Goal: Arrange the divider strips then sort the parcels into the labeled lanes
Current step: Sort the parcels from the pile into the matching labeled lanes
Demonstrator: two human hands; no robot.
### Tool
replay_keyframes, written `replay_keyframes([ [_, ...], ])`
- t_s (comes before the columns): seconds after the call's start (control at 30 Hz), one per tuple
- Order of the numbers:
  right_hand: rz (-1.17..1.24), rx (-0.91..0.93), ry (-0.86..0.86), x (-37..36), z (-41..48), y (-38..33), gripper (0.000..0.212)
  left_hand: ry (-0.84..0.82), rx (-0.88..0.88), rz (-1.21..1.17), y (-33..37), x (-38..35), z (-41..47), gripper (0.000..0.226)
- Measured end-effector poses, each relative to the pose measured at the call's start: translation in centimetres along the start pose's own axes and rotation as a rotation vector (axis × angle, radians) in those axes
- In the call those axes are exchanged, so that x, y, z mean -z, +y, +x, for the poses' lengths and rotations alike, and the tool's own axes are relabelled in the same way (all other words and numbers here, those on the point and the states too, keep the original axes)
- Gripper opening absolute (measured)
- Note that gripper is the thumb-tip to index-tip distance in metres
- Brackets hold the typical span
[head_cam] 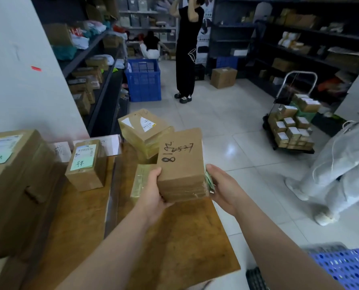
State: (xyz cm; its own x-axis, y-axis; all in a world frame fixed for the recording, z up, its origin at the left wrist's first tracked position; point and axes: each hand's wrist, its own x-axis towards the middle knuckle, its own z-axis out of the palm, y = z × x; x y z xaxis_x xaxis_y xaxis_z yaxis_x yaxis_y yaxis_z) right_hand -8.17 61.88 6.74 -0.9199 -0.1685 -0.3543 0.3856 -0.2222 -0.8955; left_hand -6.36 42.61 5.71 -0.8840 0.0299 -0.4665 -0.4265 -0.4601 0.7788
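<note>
Parcels stand on the wooden table (76, 208): a large box (11, 181) far left, then a smaller labeled parcel (86, 164) upright beside it. Next, the left hand (153, 190) closes its grip on the left side of a brown parcel with marker writing (181, 164), held above the table. The right hand (223, 187) presses its right side, fingers closed against it.

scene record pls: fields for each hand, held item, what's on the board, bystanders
left hand: grip on held parcel's left side
right hand: grip on its right side
held parcel: brown, handwritten marks on top, raised above board
board: brown, taped parcels at far end
left lane: labelled small parcel, large box
bystanders: three visible
</note>
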Motion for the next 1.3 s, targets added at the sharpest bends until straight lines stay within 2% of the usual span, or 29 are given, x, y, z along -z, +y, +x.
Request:
replay_keyframes([
  [0.13,0.04,0.012,0.066,-0.5,-2.1,1.0,0.046,0.006,-0.027,0.199,-1.2,1.4,-1.1,0.027],
  [0.23,0.068,0.021,0.101,-0.1,-3.5,2.0,0.053,-0.021,-0.096,0.369,-2.3,2.3,-1.6,0.043],
  [0.37,-0.014,0.028,0.124,0.5,-5.2,3.5,0.05,-0.067,-0.132,0.537,-4.4,2.7,-2.7,0.055],
  [0.47,-0.136,0.017,0.161,0.8,-5.9,4.5,0.051,-0.097,-0.076,0.584,-5.8,2.2,-3.8,0.059],
  [0.6,-0.156,-0.02,0.13,2.1,-6.6,5.3,0.054,-0.113,0.009,0.586,-7.3,1.9,-4.0,0.079],
  [0.7,-0.204,-0.054,0.052,2.9,-6.7,6.2,0.069,-0.089,0.079,0.573,-8.8,1.8,-4.0,0.078],
  [0.8,-0.362,-0.063,-0.051,3.2,-6.7,7.3,0.086,-0.052,0.123,0.534,-10.4,1.8,-3.8,0.068],
  [0.93,-0.515,-0.077,-0.131,3.9,-6.3,8.7,0.122,0.01,0.15,0.469,-12.4,1.6,-3.6,0.061],
  [1.0,-0.534,-0.066,-0.147,4.2,-6.1,9.3,0.112,0.037,0.149,0.456,-13.2,1.6,-3.8,0.059],
  [1.17,-0.481,-0.076,-0.107,5.4,-5.7,10.5,0.056,0.048,0.144,0.454,-14.6,1.6,-3.8,0.047],
  [1.3,-0.407,-0.106,-0.022,6.3,-5.7,11.0,0.062,0.078,0.152,0.455,-15.7,1.8,-3.8,0.051],
])
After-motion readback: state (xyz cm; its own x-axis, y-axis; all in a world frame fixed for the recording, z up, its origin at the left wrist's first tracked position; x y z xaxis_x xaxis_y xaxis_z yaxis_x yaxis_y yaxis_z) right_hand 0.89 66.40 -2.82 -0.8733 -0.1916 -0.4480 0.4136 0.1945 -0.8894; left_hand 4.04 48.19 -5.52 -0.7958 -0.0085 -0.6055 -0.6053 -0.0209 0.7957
